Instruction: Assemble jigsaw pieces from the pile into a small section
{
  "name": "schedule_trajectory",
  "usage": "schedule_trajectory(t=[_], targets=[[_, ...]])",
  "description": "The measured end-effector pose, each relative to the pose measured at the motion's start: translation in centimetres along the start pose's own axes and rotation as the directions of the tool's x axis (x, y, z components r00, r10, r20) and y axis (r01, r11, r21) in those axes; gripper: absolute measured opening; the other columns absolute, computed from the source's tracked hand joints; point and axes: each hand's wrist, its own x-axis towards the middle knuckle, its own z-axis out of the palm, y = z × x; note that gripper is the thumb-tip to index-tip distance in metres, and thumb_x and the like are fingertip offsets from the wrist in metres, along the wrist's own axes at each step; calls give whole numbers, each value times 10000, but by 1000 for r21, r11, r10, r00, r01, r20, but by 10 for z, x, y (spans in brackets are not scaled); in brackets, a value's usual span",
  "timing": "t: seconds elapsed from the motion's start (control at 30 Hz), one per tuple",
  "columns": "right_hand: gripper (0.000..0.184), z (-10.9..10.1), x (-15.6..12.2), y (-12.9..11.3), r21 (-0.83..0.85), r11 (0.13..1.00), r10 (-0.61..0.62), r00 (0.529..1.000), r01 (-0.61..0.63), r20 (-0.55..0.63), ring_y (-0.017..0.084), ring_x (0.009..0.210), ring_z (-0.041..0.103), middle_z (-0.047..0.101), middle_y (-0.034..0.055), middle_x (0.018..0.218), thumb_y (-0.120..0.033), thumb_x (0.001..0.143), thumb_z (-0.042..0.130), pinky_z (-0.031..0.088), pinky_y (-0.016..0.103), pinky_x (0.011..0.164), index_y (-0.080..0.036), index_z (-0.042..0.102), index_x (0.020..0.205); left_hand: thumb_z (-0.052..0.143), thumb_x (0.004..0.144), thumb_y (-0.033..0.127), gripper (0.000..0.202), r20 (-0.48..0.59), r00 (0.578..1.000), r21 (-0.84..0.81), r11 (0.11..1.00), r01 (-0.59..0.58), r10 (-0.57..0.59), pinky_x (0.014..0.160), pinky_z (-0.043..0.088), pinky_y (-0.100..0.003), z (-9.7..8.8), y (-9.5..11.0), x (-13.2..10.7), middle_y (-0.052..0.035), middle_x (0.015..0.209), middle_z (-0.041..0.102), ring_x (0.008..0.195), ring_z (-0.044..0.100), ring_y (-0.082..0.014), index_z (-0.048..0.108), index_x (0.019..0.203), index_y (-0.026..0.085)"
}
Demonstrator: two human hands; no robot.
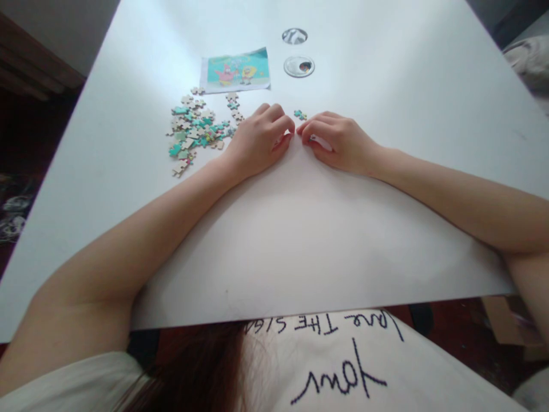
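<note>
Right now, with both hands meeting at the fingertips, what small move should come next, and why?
Probably press the fingertips together: the left hand and right hand meet mid-table, seemingly pinching something small, though it is hidden. The loose piece and pile lie untouched.

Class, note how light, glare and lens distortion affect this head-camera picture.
Head view: daylight glare whitens the table at its far end; its edges splay from wide-angle distortion; soft shadows lie under both hands, left hand, right hand; the puzzle pieces look slightly soft.
</note>
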Motion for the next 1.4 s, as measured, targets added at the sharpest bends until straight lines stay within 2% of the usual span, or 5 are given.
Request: schedule_trajectory(t=[0.2,0.7,1.03,1.2,1.4], targets=[[149,0,0,0,11,1000,8,1000,-8,7,226,1072,609,678,34,1041,-126,830,470,498,393,916,-239,536,900,361,955,346,233,-45,999,-45,998,-32,30,888,434,-441,5,-6,-2,-43,1096,606,1077,501,-254,571,1044,298],[154,0,0,-1,10,999,30,999,-31,19,218,1095,606,686,17,1051,-172,852,459,508,395,930,-257,559,932,337,932,435,301,-35,999,-178,983,-36,31,945,391,-489,8,-11,-1,-17,1111,629,1107,442,-265,567,1109,355],[165,-2,1,-3,-5,1000,27,999,-27,25,230,1096,611,690,23,1059,-148,834,464,516,407,931,-272,544,907,336,918,370,280,35,999,-43,999,29,-27,907,413,-480,-1,1,2,-79,1106,584,1042,453,-264,583,1025,291],[155,0,0,0,37,999,33,999,-33,7,228,1102,605,686,18,1042,-169,842,474,505,413,948,-262,566,926,319,957,443,302,-9,1000,-126,992,-13,12,911,398,-484,1,-2,0,-54,1072,614,1074,447,-266,574,1048,310],[144,1,0,0,56,997,56,998,-57,17,226,1117,594,682,15,1056,-206,869,478,498,412,966,-279,584,935,271,947,494,398,43,999,-135,990,40,-34,956,340,-522,2,-3,0,-59,1150,600,1131,441,-297,587,1118,323]])
